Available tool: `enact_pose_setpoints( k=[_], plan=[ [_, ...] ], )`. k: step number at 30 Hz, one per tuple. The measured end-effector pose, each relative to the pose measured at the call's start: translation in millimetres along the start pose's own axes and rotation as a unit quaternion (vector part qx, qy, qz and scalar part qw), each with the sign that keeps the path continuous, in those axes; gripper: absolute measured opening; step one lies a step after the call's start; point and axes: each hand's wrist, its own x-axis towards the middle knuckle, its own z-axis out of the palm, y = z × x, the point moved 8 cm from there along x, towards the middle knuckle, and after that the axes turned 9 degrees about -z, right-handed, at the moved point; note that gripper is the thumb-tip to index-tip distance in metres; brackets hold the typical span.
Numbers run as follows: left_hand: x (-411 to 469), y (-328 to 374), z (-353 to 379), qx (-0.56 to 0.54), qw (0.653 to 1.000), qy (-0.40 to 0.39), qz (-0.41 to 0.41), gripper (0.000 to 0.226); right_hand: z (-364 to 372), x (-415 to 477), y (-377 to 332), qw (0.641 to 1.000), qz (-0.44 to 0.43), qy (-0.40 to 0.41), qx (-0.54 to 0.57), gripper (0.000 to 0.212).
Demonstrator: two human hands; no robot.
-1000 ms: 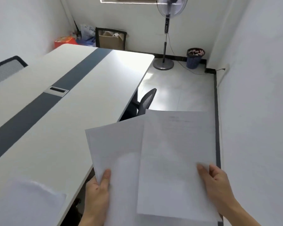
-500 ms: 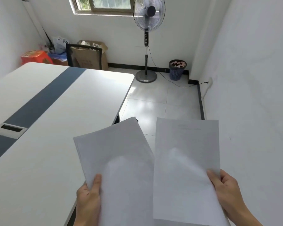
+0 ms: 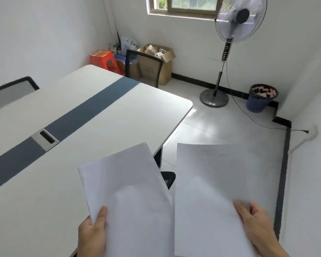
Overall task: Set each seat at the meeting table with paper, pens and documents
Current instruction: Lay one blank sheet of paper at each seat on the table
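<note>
My left hand [image 3: 92,232] grips the near corner of a thin stack of white paper sheets [image 3: 126,191], thumb on top, above the near right edge of the long white meeting table with a blue-grey centre stripe [image 3: 119,123]. My right hand [image 3: 256,225] pinches 1 faintly printed white sheet [image 3: 208,191] just right of the stack. A black chair back [image 3: 168,179] shows between them.
</note>
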Motion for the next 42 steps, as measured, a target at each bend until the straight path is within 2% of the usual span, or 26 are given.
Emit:
enact_pose_setpoints(
  k=[5,11,19,21,26,29,33,36,38,40,42],
  plan=[
    [-22,-6,-3,-0.038,0.991,0.125,-0.037,0.027,44,109,-27,0.984,-0.034,-0.153,-0.084,0.018],
    [-49,-17,-19,-0.078,0.971,0.221,-0.049,0.017,133,184,-72,0.954,-0.071,-0.261,-0.128,0.016],
    [-40,-15,-52,-0.114,0.945,0.304,-0.037,0.018,292,218,-113,0.936,-0.083,-0.323,-0.109,0.011],
    [-35,-9,-57,-0.131,0.941,0.309,-0.036,0.024,328,221,-109,0.936,-0.067,-0.328,-0.114,0.009],
    [-15,-15,-74,-0.188,0.92,0.342,-0.039,0.015,394,221,-70,0.921,-0.013,-0.346,-0.178,0.015],
    [0,-24,-80,-0.186,0.919,0.342,-0.063,0.02,421,219,-45,0.911,0.019,-0.357,-0.204,0.015],
    [13,-17,-84,-0.17,0.927,0.329,-0.066,0.004,443,218,-32,0.906,0.05,-0.37,-0.2,0.017],
    [31,-5,-80,-0.125,0.946,0.296,-0.043,0.012,434,225,-38,0.895,0.008,-0.359,-0.264,0.04],
    [48,-1,-72,-0.121,0.955,0.265,-0.058,0.024,418,229,-50,0.884,-0.04,-0.349,-0.308,0.048],
    [64,5,-58,-0.12,0.963,0.228,-0.074,0.028,401,221,-64,0.885,-0.052,-0.366,-0.284,0.04],
    [79,16,-36,-0.131,0.97,0.19,-0.072,0.01,379,204,-79,0.896,-0.021,-0.392,-0.209,0.026]
  ],
)
